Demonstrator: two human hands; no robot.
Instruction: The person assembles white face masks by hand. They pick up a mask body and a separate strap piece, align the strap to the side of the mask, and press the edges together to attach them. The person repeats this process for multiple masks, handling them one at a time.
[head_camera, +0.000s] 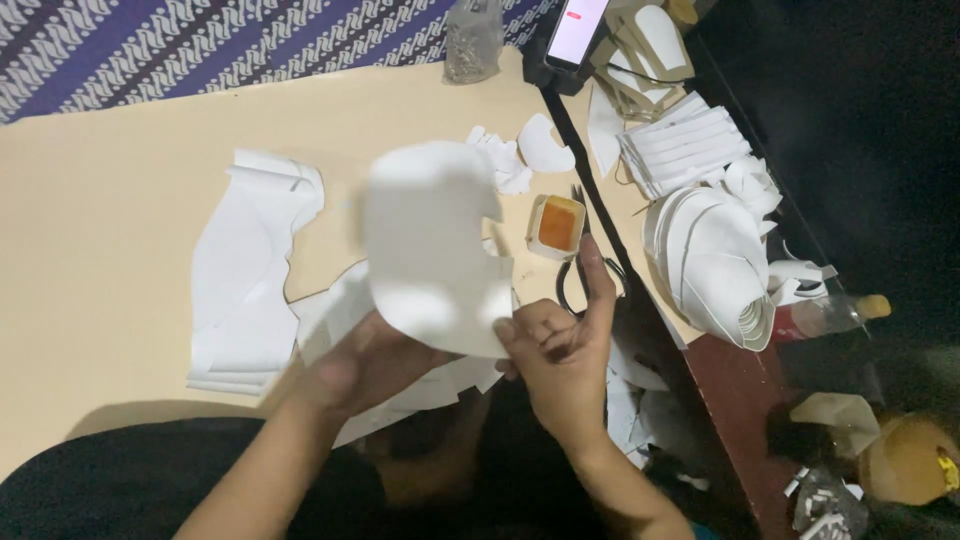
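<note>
We hold a white cut paper piece (432, 245) above the cream table (110, 200), left hand (365, 365) closed under its lower edge, right hand (560, 355) pinching its right corner, forefinger stretched up. Around it lie a stack of white sheets (245, 280), a small orange-filled cup (557, 226) (scissors (580, 275) just beside) and curved paper stacks (715, 260). The held piece is blurred and hides scraps beneath; the phone (575, 30) is cut off.

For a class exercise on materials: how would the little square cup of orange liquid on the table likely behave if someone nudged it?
The small square cup looks thin-walled and light, so a nudge would probably slide it easily on the smooth table. It stands open and seems quite full, so the orange liquid may well slop over or spill onto the white cut pieces nearby.
</note>
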